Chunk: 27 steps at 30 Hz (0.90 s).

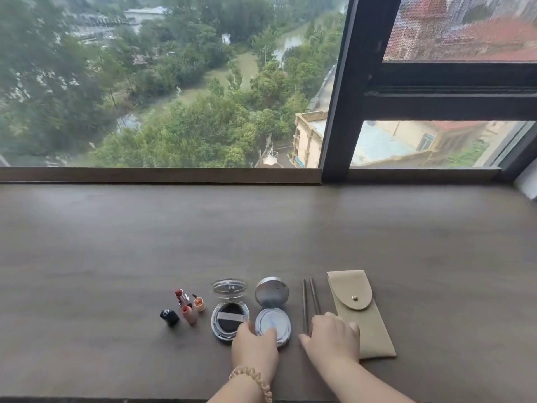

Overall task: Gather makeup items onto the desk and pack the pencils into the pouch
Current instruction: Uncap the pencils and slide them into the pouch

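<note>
Head view: on the desk (261,228) two pencils (305,298) lie side by side just left of the closed pouch (360,318). The right hand (332,335) covers their near ends with spread fingers; whether it grips them I cannot tell. The left hand (254,349) rests, fingers relaxed, on the near rims of two open compacts (229,317).

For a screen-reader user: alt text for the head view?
Two hands work at a desk by a window: the left hand touches an open silver compact, the right hand covers the near ends of two pencils beside a beige pouch. Lipsticks stand left.
</note>
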### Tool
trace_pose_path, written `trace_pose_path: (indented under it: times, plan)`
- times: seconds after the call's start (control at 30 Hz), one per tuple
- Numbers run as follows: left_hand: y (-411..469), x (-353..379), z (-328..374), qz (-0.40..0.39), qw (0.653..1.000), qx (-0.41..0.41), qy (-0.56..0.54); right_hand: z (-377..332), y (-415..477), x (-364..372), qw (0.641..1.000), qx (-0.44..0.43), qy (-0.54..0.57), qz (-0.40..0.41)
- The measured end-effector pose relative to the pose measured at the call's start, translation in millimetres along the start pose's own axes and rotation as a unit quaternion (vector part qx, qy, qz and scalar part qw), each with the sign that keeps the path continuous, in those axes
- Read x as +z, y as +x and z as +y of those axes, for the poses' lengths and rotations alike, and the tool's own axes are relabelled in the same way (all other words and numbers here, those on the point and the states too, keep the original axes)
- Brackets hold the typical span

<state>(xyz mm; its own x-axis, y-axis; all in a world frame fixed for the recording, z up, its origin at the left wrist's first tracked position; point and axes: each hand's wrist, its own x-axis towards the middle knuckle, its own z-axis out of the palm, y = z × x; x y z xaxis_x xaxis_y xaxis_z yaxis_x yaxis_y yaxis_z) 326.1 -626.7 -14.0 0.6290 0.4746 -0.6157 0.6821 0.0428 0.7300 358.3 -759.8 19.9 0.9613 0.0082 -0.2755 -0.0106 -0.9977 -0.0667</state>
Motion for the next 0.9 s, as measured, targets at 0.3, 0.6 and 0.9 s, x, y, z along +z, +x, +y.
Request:
trace_pose_path:
  times: [0.3, 0.6, 0.9]
  plan:
    - [-55, -25, 47, -0.052, 0.998, 0.019, 0.014, -2, -5, -8, 0.998, 0.045, 0.043, 0.021]
    - [-78, -42, 90, -0.072, 0.969, 0.219, 0.092, 18, -19, -86, 0.874, 0.052, 0.408, 0.260]
    - [-122, -42, 145, -0.127, 0.884, 0.403, 0.198, 1, -47, -181, 0.675, 0.009, 0.686, 0.272]
